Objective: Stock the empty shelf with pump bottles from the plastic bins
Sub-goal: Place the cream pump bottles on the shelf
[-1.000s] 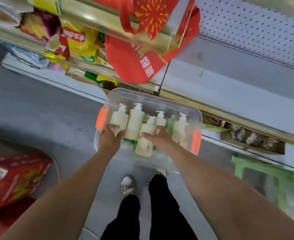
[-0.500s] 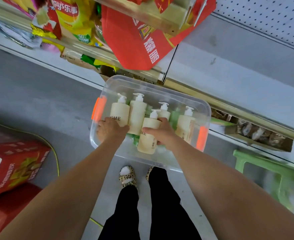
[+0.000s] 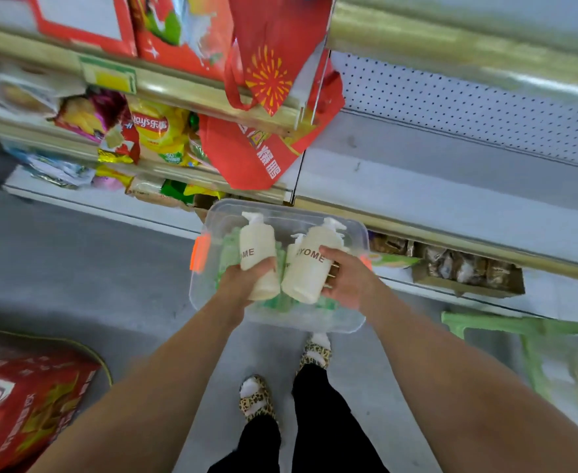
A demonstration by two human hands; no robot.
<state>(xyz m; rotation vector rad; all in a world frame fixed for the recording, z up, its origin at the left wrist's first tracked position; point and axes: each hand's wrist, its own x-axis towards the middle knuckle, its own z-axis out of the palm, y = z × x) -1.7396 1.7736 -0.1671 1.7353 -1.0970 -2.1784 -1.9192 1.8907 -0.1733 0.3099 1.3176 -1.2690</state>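
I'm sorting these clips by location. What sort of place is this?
Most likely a small grocery shop aisle: stacked crisp bags, a price label on a shelf rail, and a bare shelf backed by a perforated panel.

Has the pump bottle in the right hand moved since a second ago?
Yes. The right hand has lifted its pump bottle up from among the others, towards the camera, relative to the clear plastic bin.
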